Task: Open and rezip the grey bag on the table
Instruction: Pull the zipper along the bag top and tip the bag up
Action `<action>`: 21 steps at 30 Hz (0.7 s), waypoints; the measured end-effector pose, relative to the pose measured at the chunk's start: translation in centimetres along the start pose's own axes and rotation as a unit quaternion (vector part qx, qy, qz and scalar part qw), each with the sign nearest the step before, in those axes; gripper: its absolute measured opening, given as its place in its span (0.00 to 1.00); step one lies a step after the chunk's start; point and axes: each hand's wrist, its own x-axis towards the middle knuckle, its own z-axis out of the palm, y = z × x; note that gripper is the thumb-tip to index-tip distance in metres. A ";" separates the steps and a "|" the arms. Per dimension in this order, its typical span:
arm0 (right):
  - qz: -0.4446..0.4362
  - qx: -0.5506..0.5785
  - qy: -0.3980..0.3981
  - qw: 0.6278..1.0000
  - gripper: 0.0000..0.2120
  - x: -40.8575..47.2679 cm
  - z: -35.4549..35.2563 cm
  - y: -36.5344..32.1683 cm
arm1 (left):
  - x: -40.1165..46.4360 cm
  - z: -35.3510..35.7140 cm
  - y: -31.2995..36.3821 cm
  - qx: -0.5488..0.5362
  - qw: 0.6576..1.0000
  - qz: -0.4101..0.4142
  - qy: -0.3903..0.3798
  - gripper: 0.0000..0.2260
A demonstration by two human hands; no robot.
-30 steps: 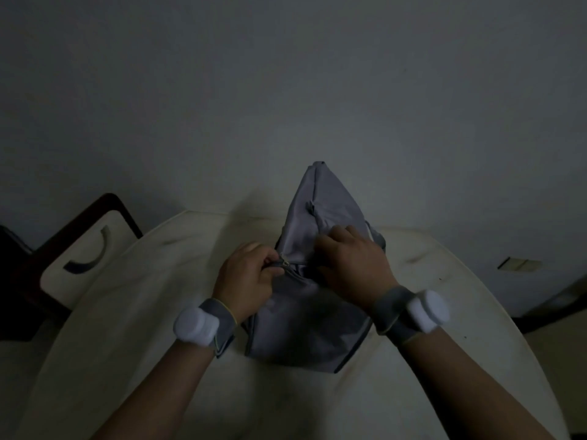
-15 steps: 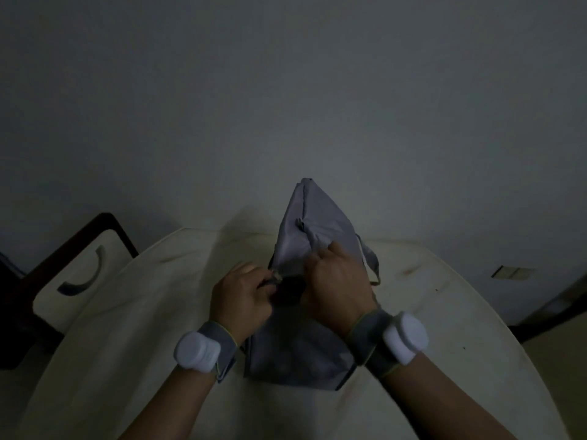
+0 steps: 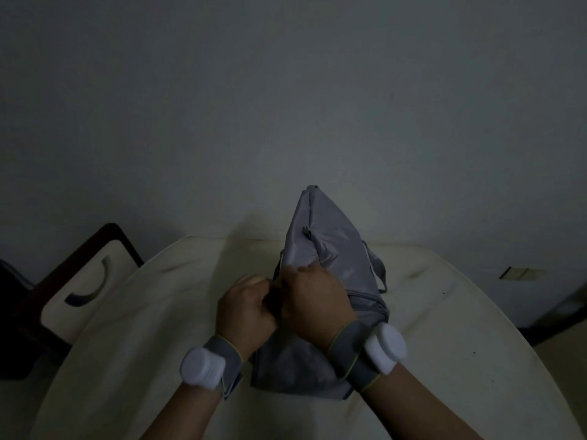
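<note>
The grey bag [image 3: 330, 249] stands on the cream round table [image 3: 133, 328], its far end peaked up against the wall. My left hand [image 3: 244, 312] is closed at the bag's left side, fingers pinched where the zipper runs; the pull itself is hidden between my hands. My right hand [image 3: 314, 306] presses on top of the bag's fabric right beside the left hand, gripping it. A thin grey strap [image 3: 379, 271] hangs off the bag's right side. Both wrists carry grey bands with white round devices.
A dark-framed chair with a cream seat [image 3: 79, 281] stands at the table's left. The plain wall rises just behind the table. A dark piece of furniture [image 3: 559, 315] sits on the floor at the far right. The room is dim.
My right hand has slid left across the bag until it touches my left hand. The bag's near end has bunched under both hands, and its strap now shows on the right.
</note>
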 end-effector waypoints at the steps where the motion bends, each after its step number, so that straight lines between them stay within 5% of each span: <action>1: 0.012 0.012 0.009 1.000 0.15 -0.1 -0.2 -0.2 | 0.0 -0.1 0.2 -0.001 1.000 0.004 0.004 0.07; 21: 0.160 0.073 -0.108 0.978 0.14 -0.7 -2.0 -1.5 | -0.5 -0.4 0.0 -0.011 1.000 0.013 -0.019 0.06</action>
